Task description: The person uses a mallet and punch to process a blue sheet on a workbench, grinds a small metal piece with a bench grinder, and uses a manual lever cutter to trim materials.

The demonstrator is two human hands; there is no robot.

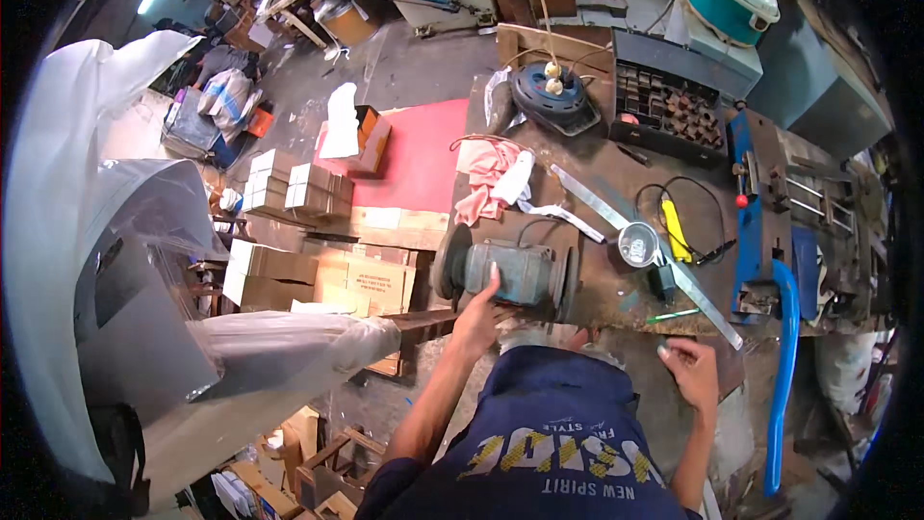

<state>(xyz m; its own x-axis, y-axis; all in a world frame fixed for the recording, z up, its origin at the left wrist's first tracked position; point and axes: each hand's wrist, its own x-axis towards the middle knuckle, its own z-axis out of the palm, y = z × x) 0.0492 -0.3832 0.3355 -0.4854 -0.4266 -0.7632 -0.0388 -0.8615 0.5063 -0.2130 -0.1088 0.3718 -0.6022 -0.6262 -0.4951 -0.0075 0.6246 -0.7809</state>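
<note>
A grey-green bench grinder [512, 272], with a round wheel at either end, stands at the front left of the workbench. My left hand [475, 324] is at its near side, thumb stretched up over the housing and fingers apart beside it. Whether the fingers press on the grinder is hard to tell. My right hand [693, 372] hovers by the bench's front edge, fingers loosely bent, and I see nothing in it. Closest to it lie a green pen [673, 316] and a long metal strip [707, 306].
Behind the grinder lie pink cloths [489, 171]. A round dial gauge [637, 245], a yellow-handled tool [675, 229] and a partitioned metal box [671, 96] occupy the bench. A blue curved handle [784, 376] juts forward at right. Plastic-wrapped rolls [298, 356] and cartons [361, 284] crowd the left.
</note>
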